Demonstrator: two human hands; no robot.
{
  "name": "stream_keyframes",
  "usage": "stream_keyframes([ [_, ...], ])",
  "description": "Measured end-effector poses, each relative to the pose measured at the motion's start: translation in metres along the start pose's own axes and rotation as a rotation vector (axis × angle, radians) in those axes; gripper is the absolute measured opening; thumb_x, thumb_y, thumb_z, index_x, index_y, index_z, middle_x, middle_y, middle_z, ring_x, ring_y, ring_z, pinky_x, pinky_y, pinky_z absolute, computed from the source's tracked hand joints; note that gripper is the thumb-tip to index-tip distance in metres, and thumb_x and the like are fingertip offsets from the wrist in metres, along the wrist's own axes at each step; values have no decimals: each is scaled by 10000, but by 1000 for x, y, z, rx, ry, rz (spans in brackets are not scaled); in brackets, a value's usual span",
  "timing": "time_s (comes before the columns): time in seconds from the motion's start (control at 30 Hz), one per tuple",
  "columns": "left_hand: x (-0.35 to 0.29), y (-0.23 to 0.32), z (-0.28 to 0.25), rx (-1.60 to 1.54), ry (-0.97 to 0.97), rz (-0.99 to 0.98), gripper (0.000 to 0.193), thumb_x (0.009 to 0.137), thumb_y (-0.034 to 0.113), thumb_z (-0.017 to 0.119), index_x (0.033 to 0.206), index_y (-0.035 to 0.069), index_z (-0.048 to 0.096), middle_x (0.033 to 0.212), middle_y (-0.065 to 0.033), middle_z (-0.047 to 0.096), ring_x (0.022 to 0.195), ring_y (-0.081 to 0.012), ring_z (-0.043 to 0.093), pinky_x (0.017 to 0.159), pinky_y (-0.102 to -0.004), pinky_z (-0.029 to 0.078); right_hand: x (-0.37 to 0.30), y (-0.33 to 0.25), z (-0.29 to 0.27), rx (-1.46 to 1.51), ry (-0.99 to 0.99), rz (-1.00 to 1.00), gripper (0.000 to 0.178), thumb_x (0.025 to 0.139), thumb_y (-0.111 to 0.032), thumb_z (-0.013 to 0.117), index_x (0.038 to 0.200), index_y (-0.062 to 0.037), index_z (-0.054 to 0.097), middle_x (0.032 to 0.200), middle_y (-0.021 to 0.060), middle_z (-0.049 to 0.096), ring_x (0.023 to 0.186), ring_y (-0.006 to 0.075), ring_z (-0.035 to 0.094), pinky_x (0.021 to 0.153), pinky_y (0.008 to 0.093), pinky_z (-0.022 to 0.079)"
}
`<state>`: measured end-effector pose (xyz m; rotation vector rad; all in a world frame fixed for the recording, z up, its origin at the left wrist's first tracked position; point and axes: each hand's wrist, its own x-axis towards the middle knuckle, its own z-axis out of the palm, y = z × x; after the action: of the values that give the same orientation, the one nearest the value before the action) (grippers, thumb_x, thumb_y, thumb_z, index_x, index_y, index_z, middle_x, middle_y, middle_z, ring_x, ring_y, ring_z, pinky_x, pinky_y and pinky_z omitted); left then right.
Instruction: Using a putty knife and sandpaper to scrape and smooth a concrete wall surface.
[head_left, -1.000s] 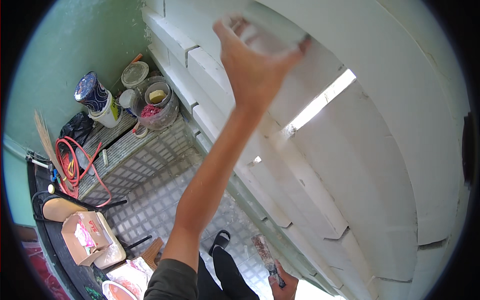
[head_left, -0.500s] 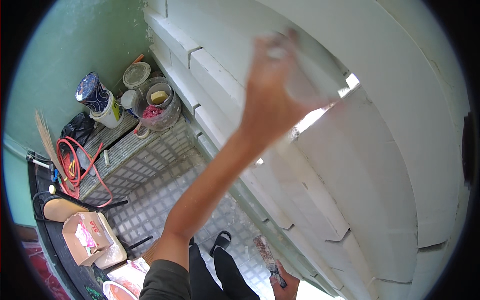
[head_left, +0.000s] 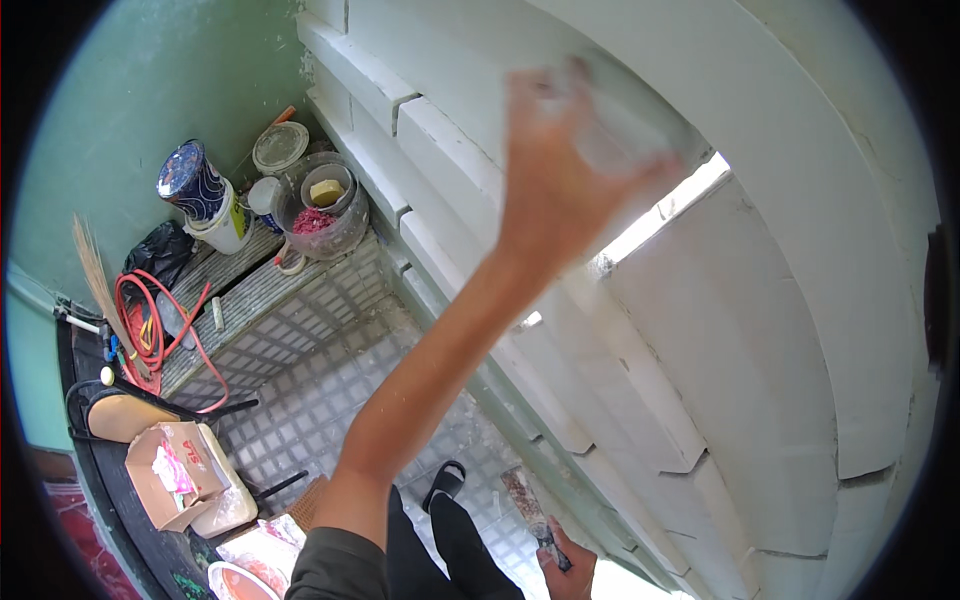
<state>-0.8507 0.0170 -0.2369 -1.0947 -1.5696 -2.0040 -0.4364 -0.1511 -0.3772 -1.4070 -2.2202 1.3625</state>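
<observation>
My left hand (head_left: pixel 555 165) is raised against the pale, layered white panels (head_left: pixel 720 300), its arm crossing the middle of the view. Motion smears the fingers, which bend around a flat greyish-white thing (head_left: pixel 625 125) whose kind I cannot make out. Beside the hand, a bright slot (head_left: pixel 690 195) opens between two panels. Low down, my right hand (head_left: pixel 568 570) is closed on the dark handle of a putty knife (head_left: pixel 525 497). Its broad blade is crusted with pale and brownish residue and points up and left, away from the panels.
A slatted bench (head_left: pixel 255 295) carries stacked paint buckets (head_left: pixel 205 205), a clear tub (head_left: pixel 345 235) and a red hose (head_left: pixel 150 340). An open cardboard box (head_left: pixel 165 490) stands near a chair (head_left: pixel 125 415) at lower left. Tiled floor (head_left: pixel 330 375) lies below.
My left hand has shifted slightly right in view, uncovering more of the bright slot. The whole scene has shifted a little as well. My right hand keeps hold of the putty knife.
</observation>
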Motion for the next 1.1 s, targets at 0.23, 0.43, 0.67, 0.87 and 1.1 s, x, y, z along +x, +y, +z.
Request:
stream_keyframes([
  [0.23, 3, 2, 4, -26, -73, 81, 900, 661, 394, 961, 1282, -135, 582, 1292, -270, 421, 1164, -430, 506, 949, -514, 489, -5, 5, 4, 8, 13, 10, 486, 968, -267, 659, 1379, -10, 635, 966, 130, 699, 727, 161, 498, 689, 302, 459],
  [0.43, -8, 0, 14, 156, 73, 175, 717, 695, 386, 956, 1173, -76, 692, 1222, -202, 515, 1079, -317, 568, 898, -414, 516, -13, -1, 2, -6, -32, 138, 484, 967, -269, 657, 1380, -15, 641, 1176, 214, 731, 1072, 243, 665, 957, 353, 491],
  [0.67, -9, 3, 13, 152, 36, 282, 671, 714, 331, 952, 1162, -87, 676, 1198, -206, 505, 981, -295, 588, 821, -418, 519, -16, -3, 6, 3, -51, 236, 472, 958, -229, 661, 1379, -16, 640, 1231, 241, 707, 1169, 271, 655, 1000, 357, 477],
  [0.87, -9, -8, 10, 140, -15, 300, 669, 674, 331, 967, 1146, -66, 709, 1232, -191, 508, 1097, -298, 540, 908, -419, 509, -15, 6, 8, 0, -4, 160, 461, 943, -186, 663, 1374, -25, 642, 1142, 249, 719, 1036, 246, 672, 924, 335, 494],
  [1.1, 2, -27, 15, 148, 93, 25, 719, 679, 383, 958, 1197, -36, 687, 1262, -197, 495, 1058, -298, 560, 902, -417, 519, -15, 9, 13, -16, 54, 30, 475, 937, -198, 676, 1371, -8, 635, 953, 231, 709, 783, 183, 604, 746, 315, 498],
])
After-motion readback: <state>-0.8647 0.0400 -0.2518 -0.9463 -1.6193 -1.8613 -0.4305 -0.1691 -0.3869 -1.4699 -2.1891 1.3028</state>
